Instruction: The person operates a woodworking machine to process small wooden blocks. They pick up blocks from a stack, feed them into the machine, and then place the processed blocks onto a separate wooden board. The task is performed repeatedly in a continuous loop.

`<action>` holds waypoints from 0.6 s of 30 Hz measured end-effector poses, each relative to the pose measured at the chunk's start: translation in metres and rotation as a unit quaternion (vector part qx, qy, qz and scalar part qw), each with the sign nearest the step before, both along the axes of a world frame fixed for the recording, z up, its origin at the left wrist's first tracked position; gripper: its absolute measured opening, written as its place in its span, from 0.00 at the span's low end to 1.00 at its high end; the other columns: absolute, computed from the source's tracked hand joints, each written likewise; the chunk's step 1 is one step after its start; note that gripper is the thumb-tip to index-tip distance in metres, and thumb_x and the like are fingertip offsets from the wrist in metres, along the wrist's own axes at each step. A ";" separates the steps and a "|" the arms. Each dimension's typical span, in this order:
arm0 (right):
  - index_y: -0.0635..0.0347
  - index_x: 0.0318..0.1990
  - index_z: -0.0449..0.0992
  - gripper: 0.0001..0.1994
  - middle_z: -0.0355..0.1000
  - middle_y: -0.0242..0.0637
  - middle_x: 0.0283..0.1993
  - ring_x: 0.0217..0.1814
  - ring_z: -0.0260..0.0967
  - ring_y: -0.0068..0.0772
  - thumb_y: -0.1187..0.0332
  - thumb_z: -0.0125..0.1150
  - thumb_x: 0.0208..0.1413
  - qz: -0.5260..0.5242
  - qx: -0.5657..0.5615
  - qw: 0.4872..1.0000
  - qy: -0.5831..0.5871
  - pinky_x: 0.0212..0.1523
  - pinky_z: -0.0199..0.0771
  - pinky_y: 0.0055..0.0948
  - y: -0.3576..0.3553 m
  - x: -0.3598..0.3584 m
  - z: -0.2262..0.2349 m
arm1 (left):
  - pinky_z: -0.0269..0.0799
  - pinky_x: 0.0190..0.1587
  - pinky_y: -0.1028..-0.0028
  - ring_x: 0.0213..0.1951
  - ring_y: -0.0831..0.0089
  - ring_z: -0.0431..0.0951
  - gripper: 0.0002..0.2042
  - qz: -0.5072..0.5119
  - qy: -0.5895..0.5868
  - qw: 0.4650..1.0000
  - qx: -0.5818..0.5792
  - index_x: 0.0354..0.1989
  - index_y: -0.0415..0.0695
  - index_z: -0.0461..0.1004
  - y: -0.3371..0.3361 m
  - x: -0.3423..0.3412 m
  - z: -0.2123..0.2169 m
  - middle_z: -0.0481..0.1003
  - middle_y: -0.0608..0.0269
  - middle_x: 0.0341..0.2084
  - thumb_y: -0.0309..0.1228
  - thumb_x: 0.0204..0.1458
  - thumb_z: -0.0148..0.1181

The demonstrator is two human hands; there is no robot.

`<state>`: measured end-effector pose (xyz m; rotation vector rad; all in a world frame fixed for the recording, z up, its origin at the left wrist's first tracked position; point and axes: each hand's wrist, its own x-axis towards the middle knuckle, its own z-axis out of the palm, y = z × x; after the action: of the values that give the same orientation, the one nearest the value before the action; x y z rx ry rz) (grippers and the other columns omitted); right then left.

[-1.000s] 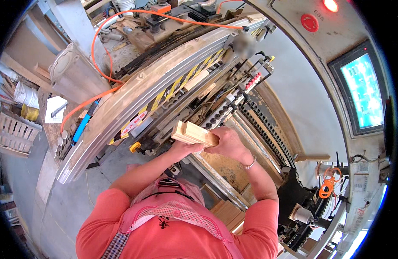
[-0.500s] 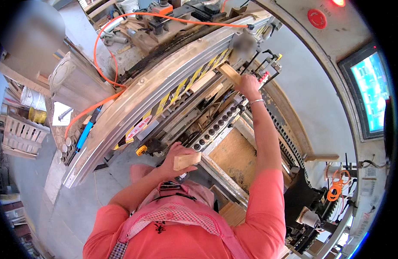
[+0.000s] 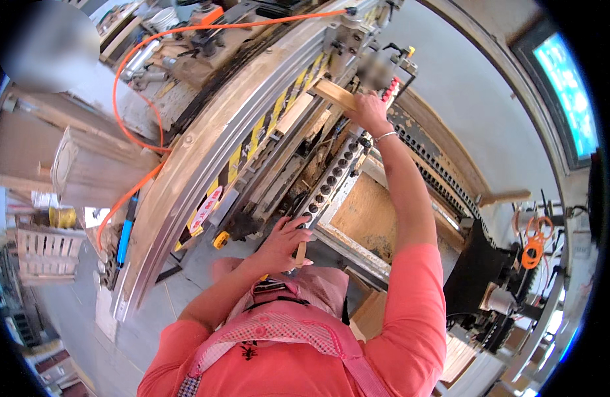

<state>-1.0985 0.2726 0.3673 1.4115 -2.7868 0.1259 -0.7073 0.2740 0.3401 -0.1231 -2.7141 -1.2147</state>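
My right hand (image 3: 371,112) reaches far out over the machine, its fingers closed round one end of a pale wooden block (image 3: 336,95). The block points toward the yellow-and-black striped guard. Close to my body, my left hand (image 3: 282,246) grips a second short wooden piece (image 3: 301,254), now mostly hidden by the fingers. Its fingertips lie beside the near end of a row of round black cups (image 3: 331,180) on a pale bar. Between the bar and the guard, a light wooden strip (image 3: 295,114) lies in the machine.
A long curved wood-topped rail (image 3: 205,122) runs along the left, with an orange hose (image 3: 116,109) looping over it. A sawdust-covered tray (image 3: 364,215) lies under my right forearm. Orange scissors (image 3: 534,241) hang at the right, below a lit screen (image 3: 566,99).
The whole view has shifted. In my left hand the wooden piece has turned from its broad face to a narrow edge. My right hand keeps its hold on the wooden block.
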 end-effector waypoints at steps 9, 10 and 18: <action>0.59 0.35 0.75 0.21 0.75 0.45 0.35 0.45 0.71 0.42 0.50 0.64 0.41 -0.039 -0.004 0.999 -0.012 0.43 0.72 0.39 -0.003 0.012 0.005 | 0.51 0.58 0.52 0.60 0.58 0.59 0.25 0.006 0.007 1.000 -0.017 0.38 0.43 0.67 0.002 -0.004 -0.001 0.70 0.61 0.45 0.42 0.34 0.71; 0.60 0.35 0.76 0.23 0.74 0.45 0.35 0.44 0.71 0.43 0.48 0.65 0.41 -0.033 -0.018 0.999 -0.002 0.43 0.72 0.39 -0.001 0.012 0.003 | 0.51 0.58 0.52 0.60 0.58 0.60 0.26 0.008 0.003 1.000 -0.022 0.38 0.43 0.67 0.003 -0.003 -0.001 0.70 0.61 0.45 0.42 0.33 0.71; 0.61 0.34 0.76 0.22 0.75 0.44 0.34 0.41 0.74 0.42 0.50 0.66 0.41 -0.029 -0.013 0.999 -0.018 0.40 0.73 0.37 -0.009 0.007 -0.001 | 0.53 0.58 0.53 0.59 0.58 0.60 0.26 0.018 -0.015 0.999 -0.034 0.39 0.43 0.67 0.004 -0.004 0.003 0.70 0.60 0.45 0.43 0.34 0.70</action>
<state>-1.0914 0.2634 0.3666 1.3351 -2.8398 0.1876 -0.7113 0.2778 0.3431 -0.0639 -2.7713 -1.1251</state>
